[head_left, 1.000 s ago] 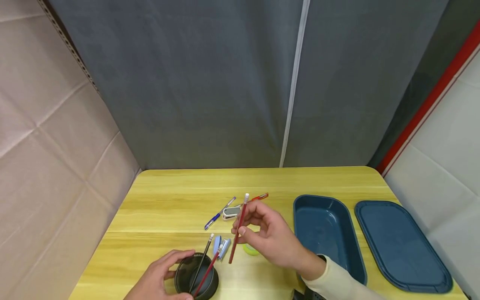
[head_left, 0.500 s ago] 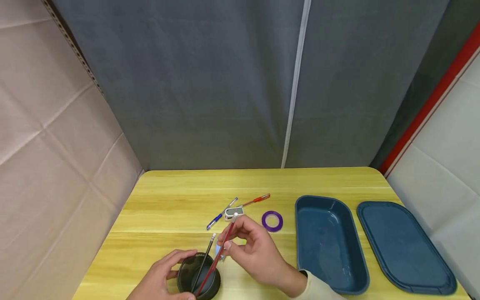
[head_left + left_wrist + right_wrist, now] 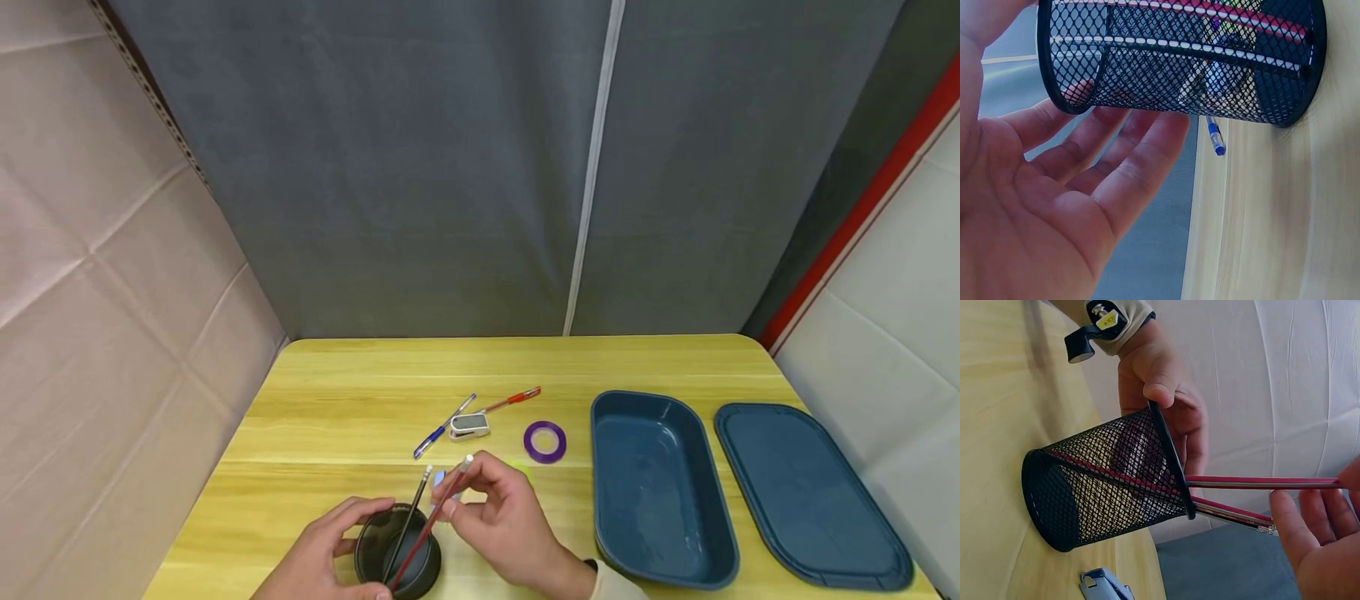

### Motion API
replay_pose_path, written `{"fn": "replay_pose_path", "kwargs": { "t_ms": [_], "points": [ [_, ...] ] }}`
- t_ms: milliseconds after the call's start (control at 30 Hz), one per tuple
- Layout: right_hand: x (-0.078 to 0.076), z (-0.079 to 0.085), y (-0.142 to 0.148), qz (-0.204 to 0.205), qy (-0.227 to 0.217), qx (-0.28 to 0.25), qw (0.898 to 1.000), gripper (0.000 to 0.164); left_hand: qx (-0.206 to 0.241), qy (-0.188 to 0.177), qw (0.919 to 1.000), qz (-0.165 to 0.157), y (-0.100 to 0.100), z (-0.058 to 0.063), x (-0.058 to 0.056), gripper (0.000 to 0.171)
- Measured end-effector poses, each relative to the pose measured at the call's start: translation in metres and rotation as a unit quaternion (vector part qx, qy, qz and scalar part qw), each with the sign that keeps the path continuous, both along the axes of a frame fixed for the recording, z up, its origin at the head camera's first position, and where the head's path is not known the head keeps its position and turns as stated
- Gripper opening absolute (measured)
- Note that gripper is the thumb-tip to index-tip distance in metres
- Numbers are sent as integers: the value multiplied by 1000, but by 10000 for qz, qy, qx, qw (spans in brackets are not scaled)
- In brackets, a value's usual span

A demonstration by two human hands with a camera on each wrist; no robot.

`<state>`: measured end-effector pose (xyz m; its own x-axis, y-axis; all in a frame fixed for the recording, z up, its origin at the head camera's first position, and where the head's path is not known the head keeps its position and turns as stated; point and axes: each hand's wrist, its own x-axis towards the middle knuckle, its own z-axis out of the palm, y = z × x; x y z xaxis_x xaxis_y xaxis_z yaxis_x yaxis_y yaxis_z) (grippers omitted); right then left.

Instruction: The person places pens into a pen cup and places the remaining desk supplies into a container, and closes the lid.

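Note:
My left hand (image 3: 326, 550) holds a black mesh pen cup (image 3: 427, 573) at its rim, thumb on the near side and fingers along the far side. A red pencil (image 3: 452, 490) with a white end is pinched between the thumb and fingers of my right hand (image 3: 504, 523). In the right wrist view this held pencil (image 3: 1260, 482) passes over the cup's rim, its lower end inside the mesh. A black pencil (image 3: 407, 535) and a second red pencil (image 3: 1229, 509) lean together in the cup. Behind my right fingers, a light blue stapler (image 3: 438, 477) is mostly hidden.
Farther back lie a blue pen (image 3: 431, 442), a red pen (image 3: 517, 397) and a small white-and-grey device (image 3: 469, 427). A purple tape roll (image 3: 531, 442) lies right of them. On the right are a dark blue tray (image 3: 600, 483) and its flat lid (image 3: 813, 492).
My right hand has moved left and down with the red pencil, bringing its lower end from beside the pen cup into it. My left hand has stayed on the cup.

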<state>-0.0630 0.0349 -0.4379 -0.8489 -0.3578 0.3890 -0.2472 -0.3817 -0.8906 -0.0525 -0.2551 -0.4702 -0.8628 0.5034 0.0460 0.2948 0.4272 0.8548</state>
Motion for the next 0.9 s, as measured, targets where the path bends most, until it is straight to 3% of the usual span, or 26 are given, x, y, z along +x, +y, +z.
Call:
{"fn": "replay_pose_path", "kwargs": {
  "t_ms": [367,467,700,900],
  "points": [
    [4,-11,-2,128,33,-178,9998,10,-83,-202,9997,64,-1,1,-1,77],
    [4,-15,-2,219,-239,-103,9994,10,27,-171,9998,29,-1,0,-1,77],
    [2,-21,-2,115,-660,506,9965,13,159,-59,9998,-34,0,-2,0,79],
    [-3,-23,1,-143,-864,1112,9899,16,115,-219,9997,22,0,-1,0,78]
  ]
}}
